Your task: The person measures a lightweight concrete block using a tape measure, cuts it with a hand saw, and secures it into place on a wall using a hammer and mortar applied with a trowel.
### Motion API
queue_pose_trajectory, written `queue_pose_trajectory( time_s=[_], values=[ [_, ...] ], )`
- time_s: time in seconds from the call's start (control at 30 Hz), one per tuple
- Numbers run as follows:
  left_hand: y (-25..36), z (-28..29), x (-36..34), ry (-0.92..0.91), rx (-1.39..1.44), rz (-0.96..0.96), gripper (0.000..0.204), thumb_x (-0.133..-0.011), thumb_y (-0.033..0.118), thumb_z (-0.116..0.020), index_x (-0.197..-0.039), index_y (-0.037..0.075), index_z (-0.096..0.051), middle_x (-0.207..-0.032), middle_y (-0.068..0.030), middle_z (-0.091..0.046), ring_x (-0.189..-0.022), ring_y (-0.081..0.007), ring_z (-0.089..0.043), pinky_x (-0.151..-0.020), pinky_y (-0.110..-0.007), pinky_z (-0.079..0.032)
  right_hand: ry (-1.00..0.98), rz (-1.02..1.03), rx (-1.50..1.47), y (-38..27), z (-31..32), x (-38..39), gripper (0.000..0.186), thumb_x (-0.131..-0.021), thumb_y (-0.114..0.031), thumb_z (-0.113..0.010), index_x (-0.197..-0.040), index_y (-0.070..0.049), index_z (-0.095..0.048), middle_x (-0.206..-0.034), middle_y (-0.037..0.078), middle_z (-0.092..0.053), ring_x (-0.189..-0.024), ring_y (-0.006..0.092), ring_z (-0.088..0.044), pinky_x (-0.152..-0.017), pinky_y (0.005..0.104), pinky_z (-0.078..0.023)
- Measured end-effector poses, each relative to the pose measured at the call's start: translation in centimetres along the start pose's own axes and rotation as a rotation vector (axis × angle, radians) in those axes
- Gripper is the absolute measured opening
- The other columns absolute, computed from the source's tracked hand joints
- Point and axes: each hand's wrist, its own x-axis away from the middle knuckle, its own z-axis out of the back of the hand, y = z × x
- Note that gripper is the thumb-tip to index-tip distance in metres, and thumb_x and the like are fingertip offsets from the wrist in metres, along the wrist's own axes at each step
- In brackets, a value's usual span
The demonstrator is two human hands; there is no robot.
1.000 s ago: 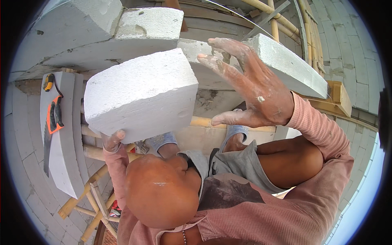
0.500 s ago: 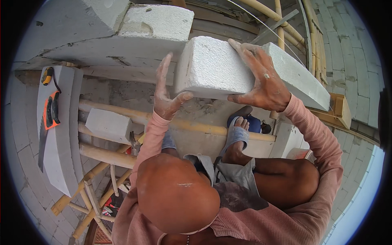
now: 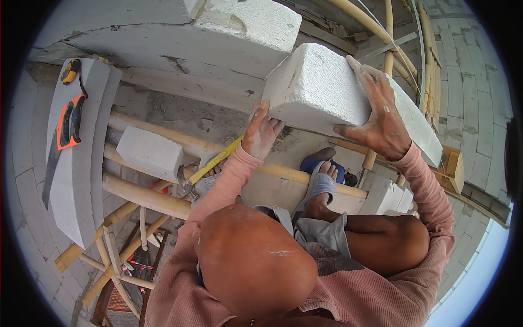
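A white, rough-topped lightweight concrete block (image 3: pixel 321 87) sits at the wall's top, right of centre. My right hand (image 3: pixel 381 111) grips its right end, with fingers over the upper edge and thumb against the near face. My left hand (image 3: pixel 261 133) is below the block's lower left corner, its fingers extended and apart, the tips at that corner. Left of the block, the laid block (image 3: pixel 250 22) forms part of the wall. Another white block (image 3: pixel 417 120) extends to the right, partly hidden behind my right hand.
Bamboo poles (image 3: pixel 147 195) run below the wall. A yellow-handled tool (image 3: pixel 218 161) lies by a loose white block (image 3: pixel 150 151). At left, a long block (image 3: pixel 81 180) carries an orange-and-black handsaw (image 3: pixel 68 122) and a tape measure (image 3: pixel 71 72). A wooden box (image 3: pixel 452 166) stands at right.
My left hand has dropped from the block's left side to its lower left corner. My right hand keeps its grip. The view has shifted, and more of the yellow tool handle shows.
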Motion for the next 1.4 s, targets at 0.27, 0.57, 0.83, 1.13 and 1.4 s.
queue_pose_trajectory(
  time_s=[0.27, 0.57, 0.83, 1.13, 1.4],
  values=[
    [0.3, -2.0, -5.0, 0.085, 0.077, -0.029, 0.077, -0.090, 0.041, -0.074, -0.148, 0.008, -0.037, -0.147, -0.0093, -0.037, -0.139, -0.0285, -0.035, -0.121, -0.047, -0.026, 0.125, 0.030, 0.135, 6.3, -3.7, -3.7, 0.116, -0.063, -0.049, -0.087, -0.160, -0.017, -0.032, -0.137, 0.022, -0.048, -0.130, 0.0393, -0.045, -0.114, 0.0541, -0.034],
    [1.3, -1.2, -6.3, 0.024, 0.119, 0.062, 0.114, -0.089, 0.037, -0.068, -0.160, 0.000, 0.012, -0.170, -0.0180, 0.001, -0.158, -0.0358, 0.003, -0.127, -0.052, -0.006, -0.042, -0.014, -0.171, 7.7, -3.6, -6.4, 0.103, -0.069, -0.047, -0.082, -0.149, 0.002, -0.039, -0.137, 0.033, -0.051, -0.128, 0.0492, -0.048, -0.110, 0.0526, -0.039],
    [1.3, -1.7, -4.9, 0.169, 0.114, 0.157, 0.117, -0.085, 0.048, -0.070, -0.161, 0.000, 0.004, -0.167, -0.0217, -0.006, -0.156, -0.0372, -0.008, -0.127, -0.055, -0.012, 0.226, -0.070, 0.363, 5.3, -5.6, -2.8, 0.110, -0.062, -0.058, -0.082, -0.156, -0.019, -0.041, -0.130, 0.021, -0.054, -0.123, 0.0384, -0.053, -0.105, 0.0526, -0.044],
    [2.9, -0.4, 2.4, 0.121, -0.510, 0.314, 0.079, -0.099, 0.060, -0.051, -0.153, 0.005, -0.037, -0.147, -0.0185, -0.050, -0.132, -0.0358, -0.055, -0.113, -0.053, -0.045, 0.195, -0.034, 0.187, -0.4, -0.8, 6.9, 0.102, -0.065, -0.053, -0.083, -0.152, -0.019, -0.045, -0.123, 0.019, -0.055, -0.115, 0.0359, -0.057, -0.098, 0.0507, -0.048],
    [-3.8, -1.8, 1.3, -0.264, -0.478, 0.984, 0.063, -0.103, 0.044, -0.055, -0.147, 0.002, -0.043, -0.148, -0.0250, -0.050, -0.137, -0.0359, -0.051, -0.115, -0.051, -0.043, -0.109, -0.784, -0.043, -1.3, 1.5, 22.8, 0.116, -0.067, -0.054, -0.084, -0.161, -0.013, -0.029, -0.121, 0.021, -0.051, -0.117, 0.0377, -0.052, -0.105, 0.0476, -0.043]
  ],
)
